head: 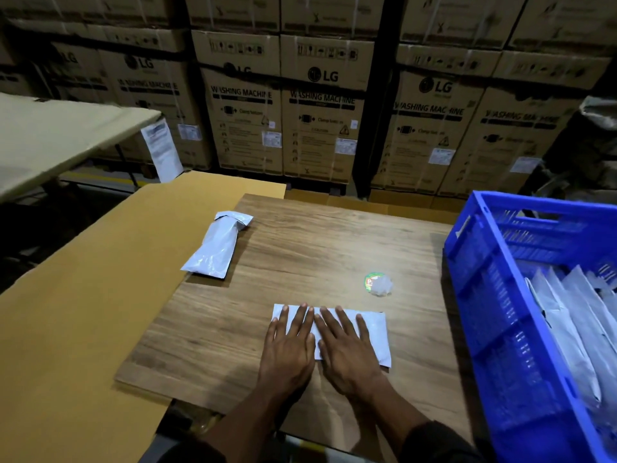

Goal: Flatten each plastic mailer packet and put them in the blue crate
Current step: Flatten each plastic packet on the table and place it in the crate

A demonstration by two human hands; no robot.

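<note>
A: Pressing flat, fingers straight and spread: left hand [289,342] and right hand [347,345], side by side on the white mailer [374,332] lying near the front edge of the wooden board [317,248].

B: Gripping anything?

A: Neither; only pushing down, palms low.

B: Remaining?

A: Waiting at the board's far left corner: one puffy mailer [217,245] (crumpled at its top end). Already standing in the blue crate [484,295] at right: several packets [574,315]. Judging roughly: nearing the end, two left.

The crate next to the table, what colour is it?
Blue: the crate shows in the head view.
</note>
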